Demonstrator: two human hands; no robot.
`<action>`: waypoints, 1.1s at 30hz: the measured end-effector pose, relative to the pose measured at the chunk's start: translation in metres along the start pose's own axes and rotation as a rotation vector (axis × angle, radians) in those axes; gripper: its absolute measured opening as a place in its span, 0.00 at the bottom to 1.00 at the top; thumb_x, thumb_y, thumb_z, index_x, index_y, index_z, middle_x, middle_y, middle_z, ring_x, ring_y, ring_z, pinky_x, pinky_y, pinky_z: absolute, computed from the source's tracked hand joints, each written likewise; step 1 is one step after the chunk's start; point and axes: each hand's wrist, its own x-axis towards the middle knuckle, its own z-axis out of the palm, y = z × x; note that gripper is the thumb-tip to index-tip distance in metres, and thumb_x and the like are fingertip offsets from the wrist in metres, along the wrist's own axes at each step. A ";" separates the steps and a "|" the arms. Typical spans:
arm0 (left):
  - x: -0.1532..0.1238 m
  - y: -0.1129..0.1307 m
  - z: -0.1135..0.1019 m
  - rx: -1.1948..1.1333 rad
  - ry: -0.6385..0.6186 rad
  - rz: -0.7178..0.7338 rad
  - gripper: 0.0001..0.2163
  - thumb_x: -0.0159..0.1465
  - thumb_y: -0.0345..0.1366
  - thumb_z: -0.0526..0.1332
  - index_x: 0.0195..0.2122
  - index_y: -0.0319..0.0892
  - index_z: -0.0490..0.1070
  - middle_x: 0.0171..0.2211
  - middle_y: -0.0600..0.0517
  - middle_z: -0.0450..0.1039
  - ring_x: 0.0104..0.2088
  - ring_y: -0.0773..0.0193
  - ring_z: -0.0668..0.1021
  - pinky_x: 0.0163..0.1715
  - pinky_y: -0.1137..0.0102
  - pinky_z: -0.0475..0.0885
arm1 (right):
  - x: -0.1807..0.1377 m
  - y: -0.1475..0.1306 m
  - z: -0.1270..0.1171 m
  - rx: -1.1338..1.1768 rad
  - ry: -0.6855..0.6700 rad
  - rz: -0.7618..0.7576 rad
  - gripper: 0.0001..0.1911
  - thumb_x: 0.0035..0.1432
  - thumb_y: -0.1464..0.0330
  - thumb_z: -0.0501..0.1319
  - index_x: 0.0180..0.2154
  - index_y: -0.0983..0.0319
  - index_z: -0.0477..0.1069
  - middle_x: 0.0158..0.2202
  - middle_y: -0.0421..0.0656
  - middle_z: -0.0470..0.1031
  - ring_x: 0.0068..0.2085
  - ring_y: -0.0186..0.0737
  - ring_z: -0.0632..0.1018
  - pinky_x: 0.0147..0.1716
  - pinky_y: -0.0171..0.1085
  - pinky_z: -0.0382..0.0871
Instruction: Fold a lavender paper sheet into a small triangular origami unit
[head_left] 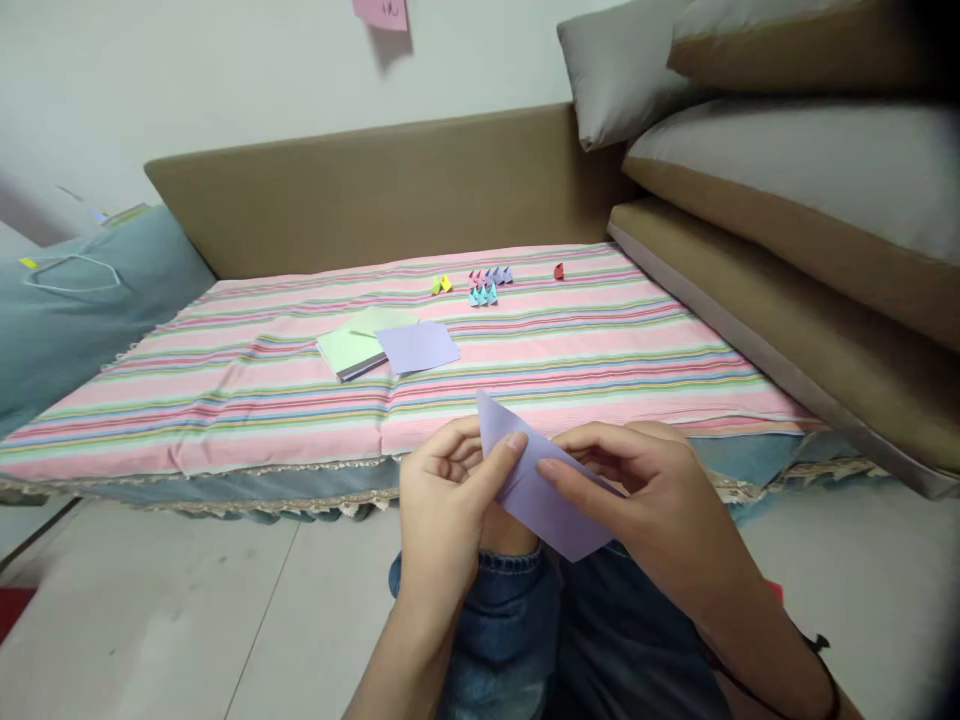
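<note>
Between both hands [442,500] [660,500], lilac paper [536,490]; folded, flat, pinched by fingers [510,450]

My left hand [442,510] and right hand [652,510] cover parts of the lilac sheet [544,495]; any crease under my fingers cannot be judged. Far folded pieces [484,285]: too small to identify. Pink wall note [382,12]: blurred, cut by the top edge.

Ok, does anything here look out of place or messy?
The purple sheet lies skewed, half off the paper stack on the striped cloth. One red piece sits apart from the grouped pieces. The left hand and right hand pinch a folded paper; nothing looks torn.
</note>
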 end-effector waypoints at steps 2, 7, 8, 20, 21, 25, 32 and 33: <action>0.000 0.002 0.002 -0.044 0.013 -0.010 0.06 0.52 0.34 0.69 0.30 0.39 0.76 0.26 0.51 0.78 0.28 0.69 0.77 0.28 0.77 0.71 | 0.000 -0.005 0.002 0.012 0.010 0.027 0.04 0.53 0.69 0.63 0.31 0.59 0.77 0.31 0.40 0.80 0.32 0.37 0.79 0.30 0.31 0.73; 0.009 0.007 0.004 -0.135 -0.016 -0.039 0.08 0.50 0.33 0.70 0.30 0.39 0.76 0.26 0.53 0.77 0.26 0.71 0.76 0.27 0.79 0.70 | 0.012 -0.008 0.005 0.013 -0.005 0.089 0.06 0.55 0.65 0.62 0.30 0.60 0.76 0.29 0.40 0.79 0.31 0.37 0.78 0.29 0.32 0.71; 0.012 0.008 0.004 -0.137 -0.019 -0.036 0.08 0.50 0.33 0.70 0.30 0.39 0.76 0.26 0.53 0.77 0.26 0.71 0.76 0.27 0.80 0.69 | 0.016 -0.008 0.004 0.018 -0.025 0.094 0.06 0.55 0.65 0.62 0.30 0.59 0.76 0.29 0.40 0.79 0.32 0.37 0.78 0.30 0.32 0.71; 0.080 -0.006 0.012 -0.232 0.040 -0.015 0.06 0.54 0.35 0.68 0.30 0.39 0.76 0.25 0.52 0.76 0.27 0.69 0.77 0.27 0.78 0.71 | 0.090 -0.003 -0.002 0.086 -0.080 0.116 0.05 0.53 0.65 0.64 0.30 0.59 0.77 0.30 0.38 0.79 0.32 0.34 0.77 0.31 0.29 0.69; 0.085 -0.008 0.015 -0.242 0.053 -0.021 0.06 0.53 0.35 0.68 0.30 0.39 0.76 0.25 0.52 0.76 0.26 0.69 0.77 0.27 0.78 0.71 | 0.095 0.002 -0.003 0.088 -0.090 0.115 0.05 0.53 0.65 0.64 0.29 0.59 0.77 0.29 0.38 0.79 0.32 0.34 0.77 0.31 0.29 0.69; 0.099 -0.023 0.022 -0.262 0.103 -0.087 0.07 0.51 0.35 0.69 0.30 0.38 0.76 0.25 0.51 0.76 0.25 0.69 0.77 0.27 0.77 0.71 | 0.110 0.029 -0.005 0.119 -0.091 0.136 0.05 0.52 0.65 0.65 0.31 0.59 0.76 0.31 0.39 0.79 0.33 0.36 0.78 0.32 0.30 0.71; 0.111 -0.055 0.019 -0.242 0.232 -0.195 0.09 0.47 0.34 0.72 0.28 0.36 0.75 0.24 0.51 0.76 0.25 0.70 0.76 0.26 0.77 0.71 | 0.118 0.072 0.001 0.138 -0.070 0.191 0.05 0.51 0.65 0.65 0.33 0.58 0.77 0.32 0.41 0.79 0.36 0.38 0.79 0.36 0.34 0.73; 0.112 -0.058 0.018 -0.241 0.244 -0.201 0.09 0.47 0.33 0.72 0.28 0.36 0.75 0.23 0.52 0.75 0.24 0.70 0.75 0.26 0.77 0.71 | 0.119 0.075 0.002 0.131 -0.065 0.199 0.05 0.52 0.65 0.65 0.32 0.58 0.77 0.32 0.40 0.79 0.35 0.37 0.79 0.36 0.34 0.73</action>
